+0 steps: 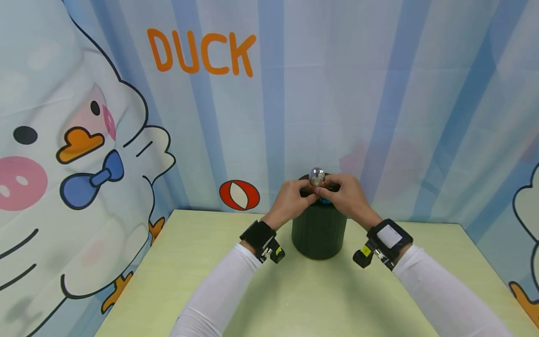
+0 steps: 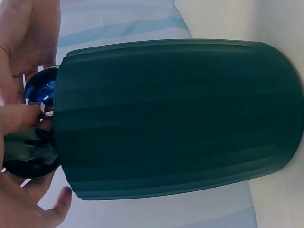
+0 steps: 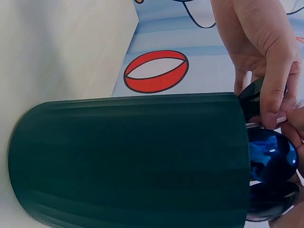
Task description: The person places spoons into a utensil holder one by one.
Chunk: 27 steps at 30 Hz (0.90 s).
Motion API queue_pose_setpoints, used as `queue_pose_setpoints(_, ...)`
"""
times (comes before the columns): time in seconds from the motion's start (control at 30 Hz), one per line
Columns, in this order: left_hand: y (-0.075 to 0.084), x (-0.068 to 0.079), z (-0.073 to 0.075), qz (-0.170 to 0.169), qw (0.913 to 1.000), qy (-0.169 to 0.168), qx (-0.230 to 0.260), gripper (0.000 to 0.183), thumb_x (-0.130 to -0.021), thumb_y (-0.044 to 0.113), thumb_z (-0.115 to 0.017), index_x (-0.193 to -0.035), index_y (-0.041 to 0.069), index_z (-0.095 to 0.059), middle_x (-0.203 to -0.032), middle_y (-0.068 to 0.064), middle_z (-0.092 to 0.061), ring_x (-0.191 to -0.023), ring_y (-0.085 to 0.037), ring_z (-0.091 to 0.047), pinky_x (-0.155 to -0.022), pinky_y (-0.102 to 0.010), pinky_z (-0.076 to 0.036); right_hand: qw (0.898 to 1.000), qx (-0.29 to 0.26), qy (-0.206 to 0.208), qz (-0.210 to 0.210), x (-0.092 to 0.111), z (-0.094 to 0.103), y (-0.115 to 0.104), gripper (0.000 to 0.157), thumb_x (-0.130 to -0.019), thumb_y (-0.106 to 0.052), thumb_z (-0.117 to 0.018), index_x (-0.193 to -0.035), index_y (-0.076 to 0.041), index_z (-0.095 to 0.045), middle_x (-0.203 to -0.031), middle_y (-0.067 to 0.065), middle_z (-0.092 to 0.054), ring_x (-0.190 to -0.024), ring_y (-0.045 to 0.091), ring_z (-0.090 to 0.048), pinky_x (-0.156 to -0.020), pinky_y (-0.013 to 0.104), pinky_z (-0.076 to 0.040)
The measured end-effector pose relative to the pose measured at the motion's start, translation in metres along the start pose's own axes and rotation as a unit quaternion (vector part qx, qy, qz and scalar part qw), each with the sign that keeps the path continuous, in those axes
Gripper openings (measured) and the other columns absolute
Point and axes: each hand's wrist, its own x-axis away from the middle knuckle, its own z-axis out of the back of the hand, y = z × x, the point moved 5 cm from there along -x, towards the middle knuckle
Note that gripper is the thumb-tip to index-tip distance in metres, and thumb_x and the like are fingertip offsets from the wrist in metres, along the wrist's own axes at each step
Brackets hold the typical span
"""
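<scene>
In the head view, both hands meet above the mouth of a dark green ribbed pot [image 1: 318, 234]. My left hand [image 1: 291, 199] pinches the stem of a silver spoon-like thing [image 1: 316, 176], its shiny rounded head upright above the fingertips. The right hand [image 1: 348, 194] pinches it too, its thumb close to the left thumb. A glossy blue rounded head [image 3: 271, 154] and a glossy dark one [image 3: 271, 200] stick out of the pot in the right wrist view. Fingers partly cover a greenish dark one [image 2: 32, 152] in the left wrist view. The pot hides their lower parts.
The pot stands on a pale yellow table [image 1: 286, 299], near its back edge. Behind hangs a printed cloth [image 1: 328, 84] with stripes, a cartoon duck [image 1: 84, 187] and a red and white ball print [image 1: 239, 194]. Each wrist wears a black camera strap.
</scene>
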Motion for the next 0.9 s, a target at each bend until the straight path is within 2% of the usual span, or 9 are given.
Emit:
queue_pose_setpoints(0.07, -0.001, 0.0, -0.001, 0.006, 1.0, 0.002, -0.006, 0.007, -0.089, 0.022, -0.063, -0.093, 0.017, -0.066, -0.088, 0.005, -0.063, -0.076, -0.004, -0.053, -0.063, -0.021, -0.047, 1.0, 0.001, -0.002, 0.006, 0.001, -0.001, 0.001, 0.007, -0.086, -0.023, -0.067, -0.085, -0.016, -0.066, -0.091, 0.0, -0.063, -0.083, 0.016, -0.056, -0.065, 0.039, -0.048)
queue_pose_setpoints(0.3, -0.007, 0.003, -0.007, 0.011, 0.9995, 0.004, -0.029, 0.007, -0.087, 0.022, -0.065, -0.092, 0.017, -0.066, -0.089, 0.005, -0.064, -0.072, -0.004, -0.051, -0.057, -0.022, -0.043, 0.999, 0.03, -0.007, 0.023, 0.004, -0.005, 0.008, 0.01, -0.084, -0.022, -0.069, -0.089, -0.013, -0.068, -0.106, 0.005, -0.06, -0.102, 0.024, -0.051, -0.085, 0.048, -0.045)
queue_pose_setpoints(0.63, -0.008, 0.003, -0.008, 0.009, 0.9992, 0.005, -0.039, 0.008, -0.087, 0.024, -0.066, -0.092, 0.017, -0.064, -0.087, 0.005, -0.062, -0.061, -0.008, -0.046, -0.052, -0.023, -0.035, 0.999, 0.04, -0.015, 0.004, 0.005, -0.007, 0.013, 0.018, -0.084, -0.021, -0.069, -0.096, -0.008, -0.069, -0.112, 0.008, -0.056, -0.106, 0.027, -0.048, -0.086, 0.051, -0.044)
queue_pose_setpoints(0.77, -0.01, 0.003, -0.009, 0.018, 0.9994, 0.005, -0.031, 0.011, -0.087, 0.024, -0.066, -0.095, 0.017, -0.064, -0.091, 0.005, -0.062, -0.068, -0.008, -0.049, -0.056, -0.021, -0.038, 0.998, 0.054, -0.019, 0.004, 0.005, -0.009, 0.013, 0.021, -0.083, -0.019, -0.069, -0.098, -0.005, -0.068, -0.112, 0.01, -0.055, -0.105, 0.028, -0.048, -0.085, 0.051, -0.045)
queue_pose_setpoints(0.9, -0.012, 0.004, -0.011, 0.025, 0.9994, 0.006, -0.023, 0.018, -0.087, 0.023, -0.065, -0.103, 0.016, -0.063, -0.098, 0.001, -0.062, -0.086, -0.009, -0.054, -0.068, -0.021, -0.046, 0.998, 0.064, -0.025, 0.002, 0.005, -0.011, 0.012, 0.02, -0.083, -0.018, -0.069, -0.098, -0.004, -0.068, -0.113, 0.012, -0.054, -0.106, 0.03, -0.047, -0.084, 0.051, -0.045)
